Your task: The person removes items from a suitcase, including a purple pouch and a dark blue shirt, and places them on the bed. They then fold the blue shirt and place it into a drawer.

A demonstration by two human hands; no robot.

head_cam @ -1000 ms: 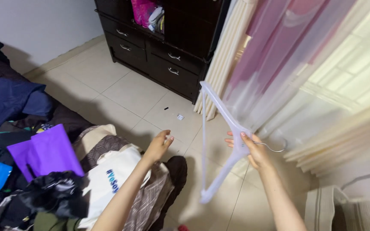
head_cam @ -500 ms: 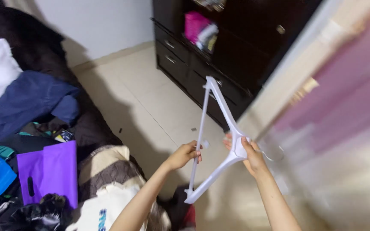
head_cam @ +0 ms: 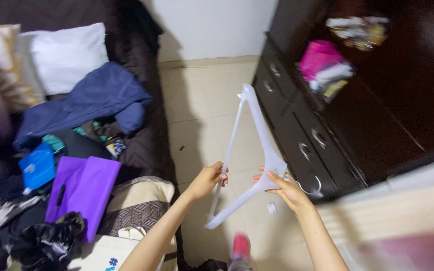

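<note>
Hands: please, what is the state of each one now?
Left hand: closed on the white hanger, at its bar.
Right hand: closed on the hanger's neck.

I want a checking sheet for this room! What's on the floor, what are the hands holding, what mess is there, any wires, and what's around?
Surface: pale tiled floor, small scraps on it.
Job's things: white plastic hanger with a metal hook, held tilted over the floor.
Clutter: purple bag, blue box, navy garment, white pillow, black bag piled on the dark bed.
Grippers: left hand grips the hanger's bar; right hand grips its neck.
Cables: nothing seen.
Surroundings: dark dresser with drawers, pink item on its shelf; white wall.
</note>
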